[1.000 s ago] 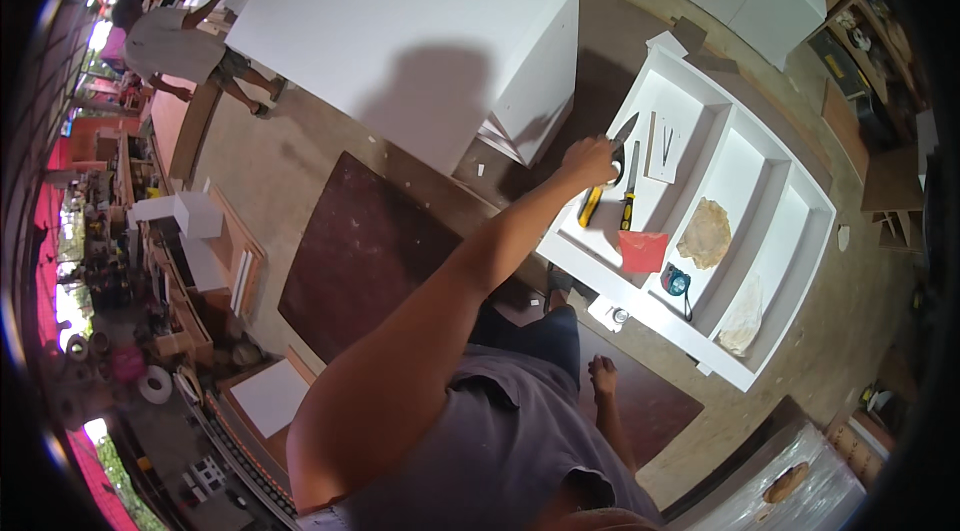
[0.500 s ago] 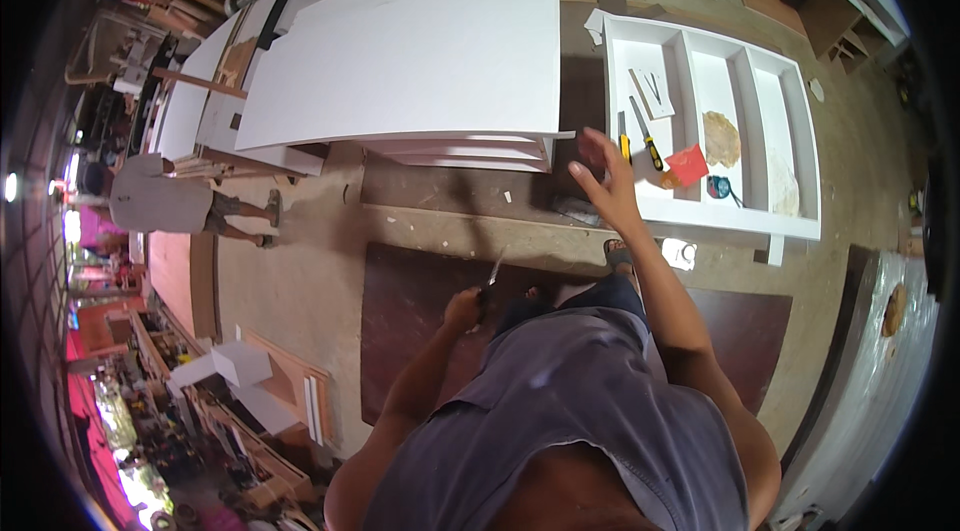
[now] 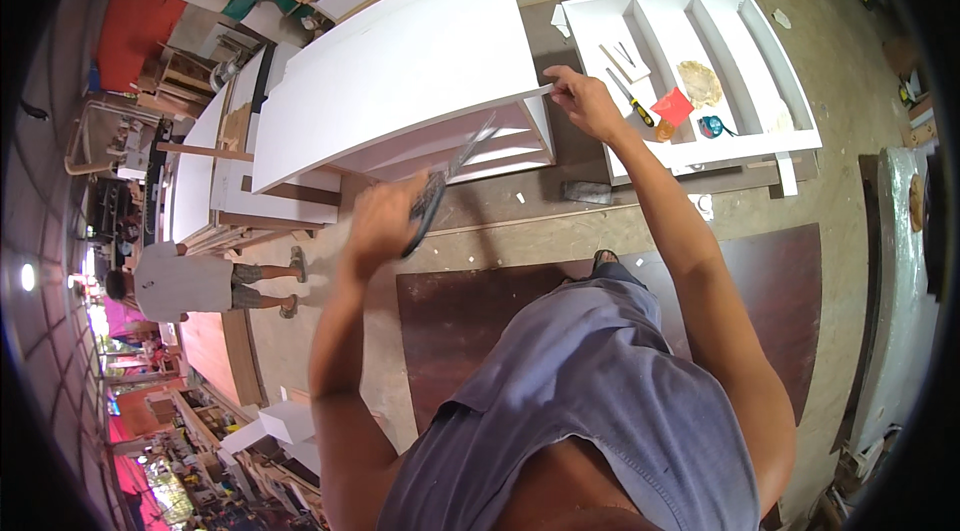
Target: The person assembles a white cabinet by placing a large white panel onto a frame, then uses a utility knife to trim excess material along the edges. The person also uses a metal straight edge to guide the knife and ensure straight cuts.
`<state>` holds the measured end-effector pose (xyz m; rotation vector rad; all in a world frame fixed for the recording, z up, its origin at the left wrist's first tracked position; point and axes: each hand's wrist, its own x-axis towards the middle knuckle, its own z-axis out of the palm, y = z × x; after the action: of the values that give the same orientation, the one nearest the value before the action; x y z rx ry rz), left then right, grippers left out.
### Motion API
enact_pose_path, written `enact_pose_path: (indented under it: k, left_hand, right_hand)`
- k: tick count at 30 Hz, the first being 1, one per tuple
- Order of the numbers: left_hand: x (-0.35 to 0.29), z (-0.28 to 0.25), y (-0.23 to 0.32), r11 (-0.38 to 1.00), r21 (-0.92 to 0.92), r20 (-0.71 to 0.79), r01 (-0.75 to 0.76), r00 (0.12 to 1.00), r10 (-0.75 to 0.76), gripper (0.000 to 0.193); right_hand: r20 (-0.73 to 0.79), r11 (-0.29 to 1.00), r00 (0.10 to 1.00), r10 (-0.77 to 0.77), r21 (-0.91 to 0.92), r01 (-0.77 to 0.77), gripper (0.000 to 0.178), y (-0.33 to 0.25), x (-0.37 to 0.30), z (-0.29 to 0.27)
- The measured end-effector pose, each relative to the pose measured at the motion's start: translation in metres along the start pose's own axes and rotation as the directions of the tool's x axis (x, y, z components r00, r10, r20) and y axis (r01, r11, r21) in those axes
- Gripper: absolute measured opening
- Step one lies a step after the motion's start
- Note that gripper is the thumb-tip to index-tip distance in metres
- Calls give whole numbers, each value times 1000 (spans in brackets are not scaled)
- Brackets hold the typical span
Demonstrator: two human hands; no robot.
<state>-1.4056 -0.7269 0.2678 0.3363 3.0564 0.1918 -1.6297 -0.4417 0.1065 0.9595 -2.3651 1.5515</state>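
Note:
My left hand (image 3: 385,221) is raised in front of the large white cabinet (image 3: 400,71), its fingers closed round a black-handled tool with a narrow, tapered metal blade (image 3: 470,148). The blade slants up and right towards the cabinet's near edge, apart from it and slightly blurred. At the cabinet's near right corner, my right hand (image 3: 590,103) pinches the short end of a white edging strip (image 3: 547,89) that sticks out past the panel. Its fingertips partly hide the strip. Open shelves show beneath the cabinet's top panel.
To the right lies a white shelf frame (image 3: 715,146) holding a yellow-and-black screwdriver (image 3: 642,113), a red sheet (image 3: 672,107) and a tape measure (image 3: 711,127). A brown board (image 3: 740,281) lies under me. Another person (image 3: 195,281) stands at the left beside a workbench.
My left hand has risen with the bladed tool towards the cabinet. My right hand has gone from open fingers to a pinch at the cabinet corner. I stand nearer to the cabinet.

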Motion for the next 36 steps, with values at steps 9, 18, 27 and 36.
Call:
enact_pose_path:
  k: [9,18,27,36]
  left_hand:
    - [136,-27,45,671,730,75,-130,991,110,65]
    - [180,-19,79,505,829,209,-240,971,118,44]
    - [188,-9,82,424,865,222,-267,963,152,37]
    - [192,-11,90,365,874,272,-319,946,176,22]
  right_hand:
    - [-11,980,984,180,92,-178,53,35,-68,8]
    - [-86,999,996,41,18,-39,75,22,-29,10]
    - [-90,998,996,-12,63,18,66,17,-16,23]
    - [-93,995,992,-88,43,93,59,30,-8,21]
